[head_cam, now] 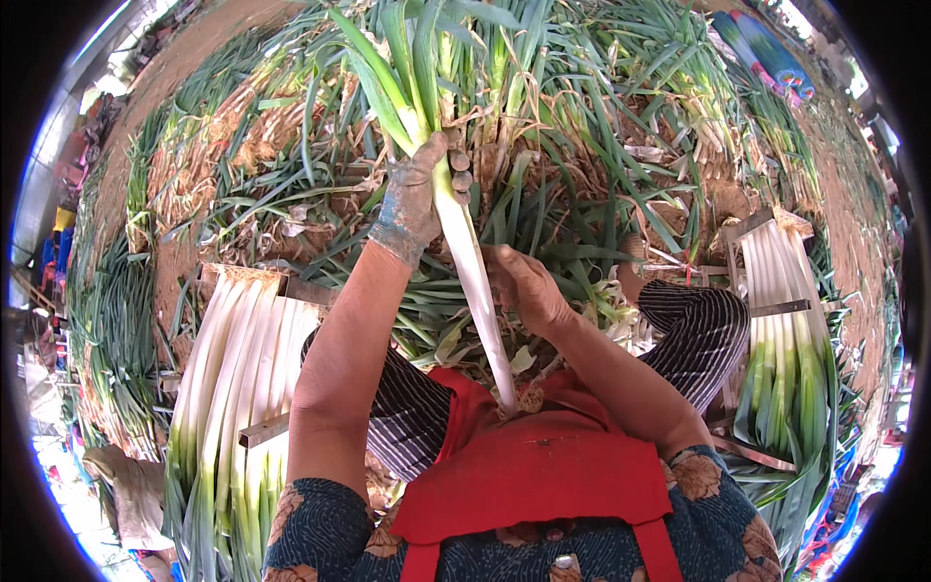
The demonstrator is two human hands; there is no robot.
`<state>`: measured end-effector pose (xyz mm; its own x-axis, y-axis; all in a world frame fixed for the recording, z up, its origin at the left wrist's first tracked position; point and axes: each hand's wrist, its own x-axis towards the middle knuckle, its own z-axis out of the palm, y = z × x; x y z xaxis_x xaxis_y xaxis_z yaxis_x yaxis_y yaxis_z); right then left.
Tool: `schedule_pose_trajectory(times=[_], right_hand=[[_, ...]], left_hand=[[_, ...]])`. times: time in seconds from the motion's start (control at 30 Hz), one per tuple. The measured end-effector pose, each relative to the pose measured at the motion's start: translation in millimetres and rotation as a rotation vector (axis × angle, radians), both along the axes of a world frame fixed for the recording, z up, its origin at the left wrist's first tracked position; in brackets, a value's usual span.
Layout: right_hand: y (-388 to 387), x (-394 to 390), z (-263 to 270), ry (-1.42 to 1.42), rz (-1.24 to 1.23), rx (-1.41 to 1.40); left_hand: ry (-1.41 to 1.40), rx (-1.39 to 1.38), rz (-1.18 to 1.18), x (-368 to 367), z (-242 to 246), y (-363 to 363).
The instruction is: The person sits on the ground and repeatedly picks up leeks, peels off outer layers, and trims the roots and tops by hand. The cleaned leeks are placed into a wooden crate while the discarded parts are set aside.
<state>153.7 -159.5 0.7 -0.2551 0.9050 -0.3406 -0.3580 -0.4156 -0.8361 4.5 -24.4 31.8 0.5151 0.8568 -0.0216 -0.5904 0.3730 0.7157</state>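
A leek with a long white shaft slants across the middle of the view. Its rooted end is down against my red apron, and its green leaves point away from me. Wearing a soiled knit glove, my left hand grips the shaft just below the leaves. My bare right hand is beside the lower shaft with its fingers extended and no object visible in it. Some of its fingers are hidden behind the shaft, so contact with the leek is unclear.
White-shafted leeks lie in a metal-framed rack at left and another rack at right. Loose leaves cover the ground between my knees. Piles of untrimmed leeks spread ahead. Blue rolls lie at far right.
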Motion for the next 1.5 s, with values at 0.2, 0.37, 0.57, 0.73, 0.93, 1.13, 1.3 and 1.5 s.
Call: schedule_pose_trajectory(times=[0.2,0.37,0.57,0.73,0.93,1.13,1.3,1.5], right_hand=[[23.1,-20.4,-24.2,-0.255,-0.217,0.174],[39.4,-10.8,-107.9,-0.699,-0.033,0.063],[-31.9,40.9,-197.0,-1.407,0.378,-0.112],[-33.0,39.7,-149.1,-1.111,-0.053,0.442],[-27.8,17.3,-60.5,-0.109,0.111,0.261],[-87.4,22.7,-14.1,-0.158,0.113,0.08],[-130.3,49.4,-4.3,-0.618,0.09,0.244],[-189.5,86.8,4.0,-0.812,0.183,-0.092]], left_hand=[[0.014,0.014,-0.01,4.9,3.5,-0.8],[0.018,-0.027,-0.143,16.3,0.0,-26.2],[0.115,-0.06,-0.268,32.1,-24.4,-67.9],[-0.001,-0.08,-0.05,4.1,8.0,-23.4],[-0.198,-0.056,0.011,-26.1,9.5,18.8],[-0.193,-0.156,0.26,-59.8,6.9,48.8],[-0.145,-0.216,0.315,-69.3,-2.7,60.2],[-0.135,-0.204,0.511,-73.9,2.0,70.9]])
